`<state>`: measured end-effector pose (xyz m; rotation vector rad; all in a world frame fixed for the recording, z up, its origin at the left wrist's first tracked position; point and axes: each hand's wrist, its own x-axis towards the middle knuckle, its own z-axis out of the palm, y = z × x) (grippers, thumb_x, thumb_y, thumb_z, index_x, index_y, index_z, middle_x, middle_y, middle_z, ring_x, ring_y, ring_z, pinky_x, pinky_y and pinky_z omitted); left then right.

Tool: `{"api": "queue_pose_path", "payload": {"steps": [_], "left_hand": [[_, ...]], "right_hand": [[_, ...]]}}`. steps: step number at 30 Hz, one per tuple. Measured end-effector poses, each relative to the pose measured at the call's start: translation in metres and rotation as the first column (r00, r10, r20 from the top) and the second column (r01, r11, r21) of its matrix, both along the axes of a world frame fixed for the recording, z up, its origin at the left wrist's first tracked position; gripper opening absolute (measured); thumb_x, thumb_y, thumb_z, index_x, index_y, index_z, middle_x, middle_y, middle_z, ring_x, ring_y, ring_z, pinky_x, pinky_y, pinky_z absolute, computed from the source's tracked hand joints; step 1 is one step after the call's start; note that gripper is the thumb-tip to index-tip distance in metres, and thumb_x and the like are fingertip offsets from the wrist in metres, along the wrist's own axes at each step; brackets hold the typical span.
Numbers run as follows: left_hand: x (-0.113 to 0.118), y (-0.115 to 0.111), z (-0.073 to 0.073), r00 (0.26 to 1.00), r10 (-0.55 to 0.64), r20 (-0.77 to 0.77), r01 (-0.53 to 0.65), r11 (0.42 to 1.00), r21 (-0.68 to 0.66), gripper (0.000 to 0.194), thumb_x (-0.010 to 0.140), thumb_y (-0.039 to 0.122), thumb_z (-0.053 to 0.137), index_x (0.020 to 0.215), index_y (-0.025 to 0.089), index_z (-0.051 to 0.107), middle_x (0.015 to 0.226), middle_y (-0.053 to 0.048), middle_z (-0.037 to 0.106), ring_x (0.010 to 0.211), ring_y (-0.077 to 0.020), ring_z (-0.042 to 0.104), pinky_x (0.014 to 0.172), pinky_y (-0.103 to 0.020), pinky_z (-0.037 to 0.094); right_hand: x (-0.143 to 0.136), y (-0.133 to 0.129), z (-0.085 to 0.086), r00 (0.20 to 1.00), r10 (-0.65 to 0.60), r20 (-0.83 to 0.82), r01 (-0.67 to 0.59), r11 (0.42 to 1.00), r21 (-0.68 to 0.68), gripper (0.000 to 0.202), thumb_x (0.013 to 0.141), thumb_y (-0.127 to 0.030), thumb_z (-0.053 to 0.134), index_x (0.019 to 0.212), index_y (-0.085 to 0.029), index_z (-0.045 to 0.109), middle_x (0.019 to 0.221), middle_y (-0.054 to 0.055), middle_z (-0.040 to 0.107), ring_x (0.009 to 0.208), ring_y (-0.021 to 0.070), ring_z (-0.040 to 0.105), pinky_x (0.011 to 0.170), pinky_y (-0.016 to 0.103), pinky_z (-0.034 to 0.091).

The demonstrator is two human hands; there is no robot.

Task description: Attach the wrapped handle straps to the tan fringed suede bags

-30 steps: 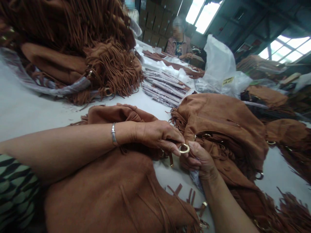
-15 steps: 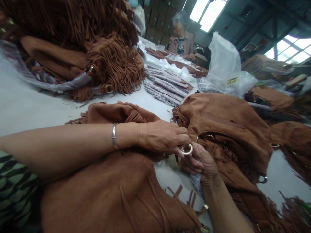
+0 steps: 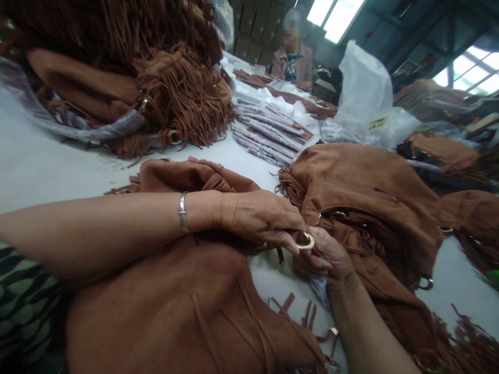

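My left hand point(image 3: 265, 218), with a silver bangle at the wrist, is closed with thumb and fingers pinching a gold metal ring point(image 3: 311, 244). My right hand point(image 3: 329, 254) meets it from the right, its fingers wrapped round a strap point(image 3: 322, 293) covered in crinkled pale plastic. The ring lies between the two hands, against my right thumb. What joins the ring to the strap is hidden by my fingers. Below my left forearm lies a brown suede bag point(image 3: 163, 306) with thin fringe strips. A small gold-ended strap piece point(image 3: 281, 257) hangs under my left hand.
Another brown bag point(image 3: 362, 176) lies right of my hands. A heap of fringed bags point(image 3: 183, 98) stands at the far left. Plastic-wrapped straps point(image 3: 268, 135) and a clear plastic bag point(image 3: 364, 88) lie farther back on the white table point(image 3: 70, 176). A person point(image 3: 292, 62) is across it.
The ring has turned a little and shifted slightly right together with both hands. My hands stay closed at the same place between the bags. The view has tilted slightly.
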<state>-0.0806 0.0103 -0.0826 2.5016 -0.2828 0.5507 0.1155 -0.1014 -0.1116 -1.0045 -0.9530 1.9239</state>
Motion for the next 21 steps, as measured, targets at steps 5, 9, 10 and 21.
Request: {"api": "queue_pose_path", "payload": {"steps": [5, 9, 10, 21], "left_hand": [[-0.0009, -0.0002, 0.0003, 1.000, -0.004, -0.015, 0.004, 1.000, 0.019, 0.026, 0.092, 0.032, 0.049, 0.105, 0.014, 0.062, 0.104, -0.014, 0.065, 0.097, -0.0212, 0.058, 0.090, -0.030, 0.046], [-0.0008, 0.0004, 0.0017, 0.998, -0.016, -0.053, 0.016, 1.000, -0.005, 0.027, 0.093, 0.035, 0.047, 0.103, 0.016, 0.064, 0.105, -0.012, 0.065, 0.097, -0.0206, 0.058, 0.091, -0.030, 0.046], [-0.0006, 0.0007, 0.0020, 0.998, -0.022, -0.052, 0.021, 1.000, -0.010, 0.029, 0.094, 0.037, 0.045, 0.103, 0.016, 0.064, 0.105, -0.012, 0.065, 0.098, -0.0206, 0.058, 0.091, -0.030, 0.046], [-0.0001, -0.0018, 0.0060, 1.000, -0.021, 0.012, 0.020, 0.995, 0.097, 0.030, 0.092, 0.037, 0.049, 0.104, 0.012, 0.062, 0.105, -0.014, 0.064, 0.096, -0.0209, 0.059, 0.087, -0.029, 0.047]], "right_hand": [[-0.0017, -0.0012, -0.0007, 0.998, 0.025, -0.056, -0.026, 1.000, -0.014, 0.036, 0.080, -0.048, 0.063, 0.067, -0.018, 0.051, 0.030, -0.014, 0.021, 0.022, 0.0024, 0.009, 0.025, 0.013, 0.022], [-0.0027, -0.0029, -0.0007, 0.994, 0.027, -0.105, -0.029, 0.999, -0.014, 0.033, 0.082, -0.045, 0.063, 0.067, -0.017, 0.052, 0.031, -0.014, 0.021, 0.023, 0.0018, 0.009, 0.026, 0.012, 0.022], [-0.0027, -0.0032, -0.0008, 0.993, 0.032, -0.115, -0.035, 0.999, -0.018, 0.033, 0.083, -0.045, 0.062, 0.067, -0.017, 0.053, 0.031, -0.014, 0.021, 0.023, 0.0016, 0.009, 0.026, 0.012, 0.022], [-0.0081, -0.0095, 0.0000, 0.981, 0.037, -0.191, -0.039, 0.999, -0.005, 0.038, 0.081, -0.045, 0.065, 0.060, -0.017, 0.049, 0.027, -0.015, 0.019, 0.020, 0.0008, 0.008, 0.024, 0.011, 0.022]]}}
